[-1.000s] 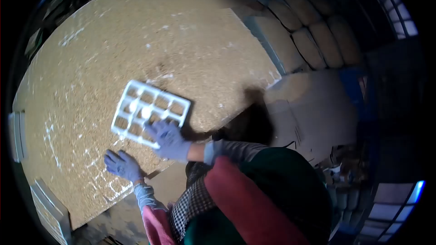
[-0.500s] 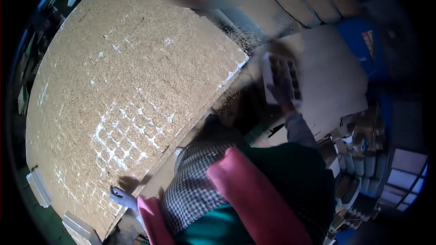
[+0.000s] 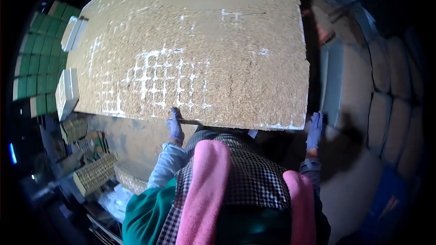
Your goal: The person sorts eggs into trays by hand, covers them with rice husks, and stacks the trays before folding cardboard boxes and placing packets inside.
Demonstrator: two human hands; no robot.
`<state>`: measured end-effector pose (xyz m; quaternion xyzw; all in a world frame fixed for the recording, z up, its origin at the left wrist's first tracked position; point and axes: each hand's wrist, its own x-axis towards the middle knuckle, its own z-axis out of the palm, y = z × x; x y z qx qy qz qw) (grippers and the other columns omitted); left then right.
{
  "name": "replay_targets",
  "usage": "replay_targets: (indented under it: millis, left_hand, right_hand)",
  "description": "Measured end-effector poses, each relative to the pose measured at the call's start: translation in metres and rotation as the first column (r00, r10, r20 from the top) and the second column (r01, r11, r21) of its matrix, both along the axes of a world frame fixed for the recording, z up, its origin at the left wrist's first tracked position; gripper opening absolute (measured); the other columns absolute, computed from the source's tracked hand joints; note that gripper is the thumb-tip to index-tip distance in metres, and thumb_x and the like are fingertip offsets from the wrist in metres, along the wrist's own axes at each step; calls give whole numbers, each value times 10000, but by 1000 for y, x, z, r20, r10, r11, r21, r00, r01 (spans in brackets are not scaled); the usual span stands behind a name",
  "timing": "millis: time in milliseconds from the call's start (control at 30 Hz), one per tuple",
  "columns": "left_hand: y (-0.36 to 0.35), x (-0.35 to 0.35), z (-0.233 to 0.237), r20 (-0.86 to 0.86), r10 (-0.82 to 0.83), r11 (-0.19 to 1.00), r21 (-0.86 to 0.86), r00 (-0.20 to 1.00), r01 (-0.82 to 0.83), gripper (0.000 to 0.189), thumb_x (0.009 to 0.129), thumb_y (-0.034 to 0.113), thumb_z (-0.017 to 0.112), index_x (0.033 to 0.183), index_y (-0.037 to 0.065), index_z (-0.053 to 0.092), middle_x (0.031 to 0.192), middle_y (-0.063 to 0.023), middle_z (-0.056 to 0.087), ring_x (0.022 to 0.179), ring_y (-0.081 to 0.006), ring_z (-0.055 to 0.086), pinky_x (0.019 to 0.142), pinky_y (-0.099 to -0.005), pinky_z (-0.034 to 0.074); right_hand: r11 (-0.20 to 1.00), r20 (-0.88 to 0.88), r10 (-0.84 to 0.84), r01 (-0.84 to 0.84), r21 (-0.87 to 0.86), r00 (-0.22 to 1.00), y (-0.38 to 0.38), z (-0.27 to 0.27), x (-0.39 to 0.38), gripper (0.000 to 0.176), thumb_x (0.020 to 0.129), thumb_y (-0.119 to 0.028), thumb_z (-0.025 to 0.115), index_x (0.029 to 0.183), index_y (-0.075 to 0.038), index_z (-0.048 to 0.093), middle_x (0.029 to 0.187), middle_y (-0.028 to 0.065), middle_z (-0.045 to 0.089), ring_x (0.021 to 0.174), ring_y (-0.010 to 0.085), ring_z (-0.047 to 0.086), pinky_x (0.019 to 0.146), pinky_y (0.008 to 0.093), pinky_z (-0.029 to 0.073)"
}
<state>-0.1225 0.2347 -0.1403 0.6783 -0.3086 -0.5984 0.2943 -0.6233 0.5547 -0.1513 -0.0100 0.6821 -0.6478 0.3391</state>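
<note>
A broad board [image 3: 307, 88] in front of me is covered with a layer of tan, grain-like bits [image 3: 245, 81]. White lines show through the layer in a grid pattern [image 3: 154, 79]. My left hand [image 3: 175, 126], in a pale glove, rests at the board's near edge with its fingers stretched out. A dark strip, like a shadow, lies along the edge just right of it. My right hand [image 3: 314, 131], also gloved, is held just beyond the board's near right corner, fingers straight and nothing in them.
White trays [image 3: 67, 93] sit at the board's left edge, with stacked green blocks [image 3: 43, 59] beyond. Tan filled sacks or trays [image 3: 390, 75] line the far right. A blue item [image 3: 386, 197] lies at lower right. Slatted cream pieces [image 3: 95, 172] stand at lower left.
My view has turned to the right. The compartmented tray that my right hand held is out of that hand, which is now by the board's corner. My left hand stays at the near edge.
</note>
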Motion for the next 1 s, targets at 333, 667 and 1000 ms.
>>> replay_targets:
  millis: [333,667,1000]
  left_hand:
    - [2,-46,1,-294,487,860,-4,822,-511,816,817,652,495,1363,66,340,1342,11,410,1241,-136,319,1094,-359,31]
    - [24,-64,75,-441,322,944,79,838,-322,554,852,429,597,1319,161,466,1373,-31,422,1272,-191,367,1023,-524,281]
    - [49,-77,151,-242,32,999,23,970,-27,570,854,347,615,1256,-36,490,1272,-146,498,1196,-217,444,1058,-326,281]
  right_hand:
    - [894,26,399,-395,213,917,-59,68,15,517,969,-297,417,1347,48,339,1378,156,401,1299,243,343,1072,309,253]
    - [916,451,331,-396,56,829,-77,78,-7,495,870,-301,611,1258,-21,482,1152,96,578,995,200,583,861,328,472]
    - [900,609,330,-435,27,721,-51,144,19,581,877,-325,537,1329,5,380,1293,153,488,1089,340,540,948,427,425]
